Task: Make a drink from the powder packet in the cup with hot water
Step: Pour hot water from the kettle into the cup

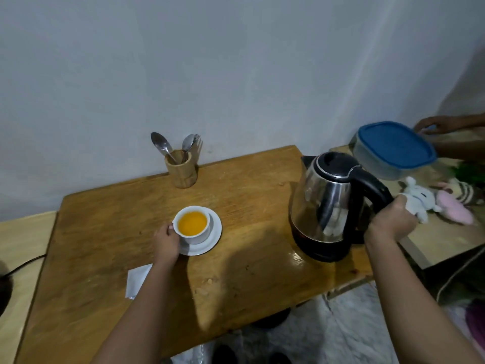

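Two hands: left (pixel 165 243) steadies one cup (pixel 193 227), right (pixel 391 222) grips one kettle (pixel 328 203).

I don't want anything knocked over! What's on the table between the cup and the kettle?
Nothing: in the head view only bare wooden table lies between the cup, on its saucer, and the kettle.
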